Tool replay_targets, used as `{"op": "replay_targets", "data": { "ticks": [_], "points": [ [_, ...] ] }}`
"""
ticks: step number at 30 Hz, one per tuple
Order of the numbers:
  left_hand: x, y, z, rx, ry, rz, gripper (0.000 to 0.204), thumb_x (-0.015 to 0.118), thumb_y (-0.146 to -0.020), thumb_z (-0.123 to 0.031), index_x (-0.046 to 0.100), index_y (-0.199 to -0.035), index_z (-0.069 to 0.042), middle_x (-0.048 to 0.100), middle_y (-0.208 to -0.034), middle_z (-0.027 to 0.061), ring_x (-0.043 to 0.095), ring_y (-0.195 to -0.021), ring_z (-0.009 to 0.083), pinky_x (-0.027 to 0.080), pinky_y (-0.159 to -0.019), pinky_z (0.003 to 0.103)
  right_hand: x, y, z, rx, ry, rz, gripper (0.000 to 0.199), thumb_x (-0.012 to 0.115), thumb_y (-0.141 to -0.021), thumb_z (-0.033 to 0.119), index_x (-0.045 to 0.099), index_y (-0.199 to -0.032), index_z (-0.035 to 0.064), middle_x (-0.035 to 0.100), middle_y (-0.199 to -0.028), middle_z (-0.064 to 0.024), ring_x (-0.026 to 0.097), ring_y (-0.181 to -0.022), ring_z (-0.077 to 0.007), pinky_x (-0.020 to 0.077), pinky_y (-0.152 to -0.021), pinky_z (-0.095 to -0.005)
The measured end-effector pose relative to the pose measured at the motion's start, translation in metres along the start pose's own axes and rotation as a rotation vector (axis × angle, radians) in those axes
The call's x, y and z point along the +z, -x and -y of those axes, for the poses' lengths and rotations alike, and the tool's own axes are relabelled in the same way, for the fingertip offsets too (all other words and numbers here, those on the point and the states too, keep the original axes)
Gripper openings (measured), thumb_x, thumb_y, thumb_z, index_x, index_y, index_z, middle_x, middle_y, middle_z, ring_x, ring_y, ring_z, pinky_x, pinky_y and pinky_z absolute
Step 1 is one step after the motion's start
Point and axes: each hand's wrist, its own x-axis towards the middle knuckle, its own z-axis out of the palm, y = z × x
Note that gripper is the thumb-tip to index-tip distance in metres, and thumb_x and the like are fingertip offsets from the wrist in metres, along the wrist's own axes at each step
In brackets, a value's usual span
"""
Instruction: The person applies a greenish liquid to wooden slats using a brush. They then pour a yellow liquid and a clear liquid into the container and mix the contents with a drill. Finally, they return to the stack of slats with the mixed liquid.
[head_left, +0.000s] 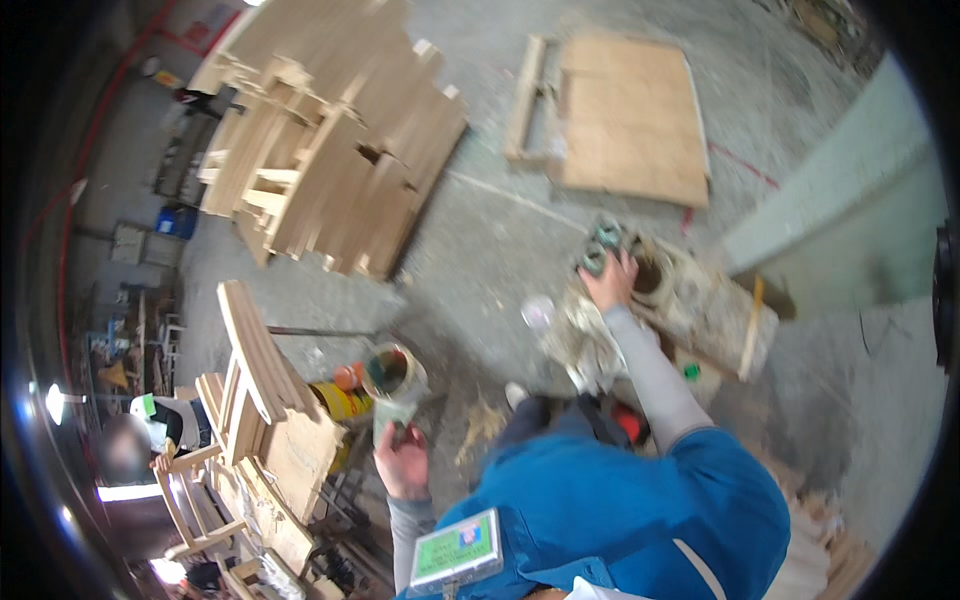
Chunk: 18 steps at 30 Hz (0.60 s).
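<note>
Grey concrete floor [490, 235] lay around us. Brown, flat wooden panels [345, 195] stood stacked toward eleven o'clock; a pale, round plastic-looking bucket [413, 384] sat toward eight. At seven, the person's left hand [403, 465] curled loosely, whether holding anything I couldn't tell; at three, the right hand [611, 284] grasped a greenish, round glass-looking jar [595, 260], at two.

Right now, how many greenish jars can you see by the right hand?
2: the near jar at the right hand, and the far jar just beyond it. Others may be hidden.
</note>
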Motion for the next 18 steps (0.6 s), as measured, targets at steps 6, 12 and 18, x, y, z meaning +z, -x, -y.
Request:
{"op": "replay_targets", "data": {
  "ticks": [6,12,18],
  "points": [
    [-0.049,0.015,-0.005,0.038,0.106,-0.185,0.018,0.051,-0.081,-0.009,0.052,-0.098,-0.005,0.057,-0.088,0.007,0.054,-0.077,0.0186,0.044,-0.063,0.029,0.003,0.0,0.016,0.1,0.013,0.005,0.063,0.074,-0.058,0.031,0.049,-0.106,-0.0009,0.049,-0.113,-0.019,0.032,-0.121,-0.0302,0.015,-0.104,-0.0477],
    [-0.066,0.013,-0.015,0.076,0.141,-0.228,0.021,0.053,-0.08,-0.01,0.049,-0.098,-0.003,0.055,-0.089,0.0089,0.053,-0.077,0.0188,0.043,-0.062,0.028,-0.037,-0.022,0.028,0.002,-0.172,-0.094,0.06,0.074,-0.06,0.03,0.049,-0.104,-0.0012,0.056,-0.098,-0.0167,0.052,-0.096,-0.0307,0.0348,-0.093,-0.0415],
    [-0.057,-0.01,-0.028,0.054,0.152,-0.096,0.019,0.053,-0.08,-0.009,0.049,-0.098,-0.002,0.055,-0.088,0.0091,0.055,-0.078,0.0198,0.044,-0.061,0.029,-0.229,-0.064,0.158,-0.168,-1.058,0.281,0.045,0.069,-0.068,0.01,0.05,-0.108,0.0001,0.057,-0.092,-0.0046,0.056,-0.084,-0.0131,0.0465,-0.073,-0.0251]
  ]
}}
